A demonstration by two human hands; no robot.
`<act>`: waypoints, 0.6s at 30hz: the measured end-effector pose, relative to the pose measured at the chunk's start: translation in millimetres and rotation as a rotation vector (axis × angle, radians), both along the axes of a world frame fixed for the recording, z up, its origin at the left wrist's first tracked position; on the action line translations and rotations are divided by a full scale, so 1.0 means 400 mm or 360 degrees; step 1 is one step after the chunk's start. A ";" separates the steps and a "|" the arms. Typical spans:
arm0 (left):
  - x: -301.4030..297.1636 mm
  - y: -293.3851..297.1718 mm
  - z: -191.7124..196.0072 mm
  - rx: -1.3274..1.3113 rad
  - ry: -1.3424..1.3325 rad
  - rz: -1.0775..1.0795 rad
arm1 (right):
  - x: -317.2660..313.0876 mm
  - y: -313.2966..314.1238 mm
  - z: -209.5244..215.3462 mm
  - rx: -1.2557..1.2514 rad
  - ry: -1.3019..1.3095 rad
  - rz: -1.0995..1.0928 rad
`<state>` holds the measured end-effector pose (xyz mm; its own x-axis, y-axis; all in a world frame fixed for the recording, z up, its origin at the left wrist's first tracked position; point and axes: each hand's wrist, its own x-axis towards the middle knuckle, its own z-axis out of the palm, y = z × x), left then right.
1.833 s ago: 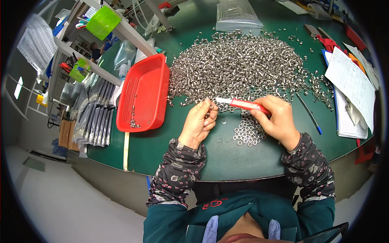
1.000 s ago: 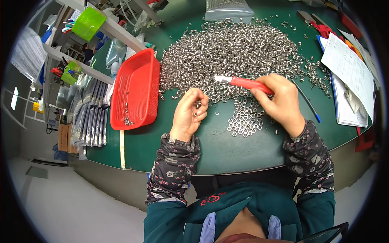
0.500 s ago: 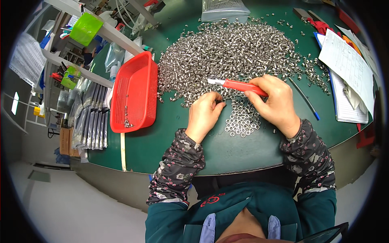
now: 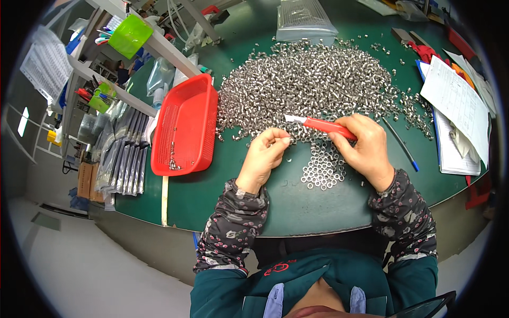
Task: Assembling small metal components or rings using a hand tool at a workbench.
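Workshop: heap of metal parts, green workbench

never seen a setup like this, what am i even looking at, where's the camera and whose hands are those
There's no robot here: these are a person's own bare hands. A wide fisheye camera worn on the head looks down, so straight edges bend near the rim.

On the green table lies a big heap of small metal rings, with a flatter patch of rings nearer the person. A red basket with a few small metal pieces inside stands to the left; a pen and papers lie to the right.

The right hand holds a red-handled cutter. The left hand is pinched near the heap's edge; what it holds, if anything, is unclear.
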<state>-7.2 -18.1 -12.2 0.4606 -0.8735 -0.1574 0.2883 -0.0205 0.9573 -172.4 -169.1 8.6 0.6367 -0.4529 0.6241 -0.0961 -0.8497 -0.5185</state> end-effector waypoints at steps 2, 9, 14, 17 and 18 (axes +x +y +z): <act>0.024 0.013 -0.010 -0.0187 0.0265 -0.0076 | 0.000 0.004 0.003 -0.0009 0.0008 0.0006; 0.043 0.020 -0.013 -0.0377 0.0602 0.0052 | 0.001 0.010 -0.004 0.0041 0.0028 0.0056; 0.046 0.018 -0.011 -0.0414 0.0591 0.0117 | 0.005 0.015 -0.009 0.0095 0.0048 0.0172; 0.049 0.017 -0.021 -0.0422 0.0544 0.0093 | 0.004 0.017 -0.007 0.0159 0.0101 0.0188; 0.048 0.016 -0.021 -0.0424 0.0549 0.0082 | 0.004 0.018 -0.008 0.0161 0.0102 0.0186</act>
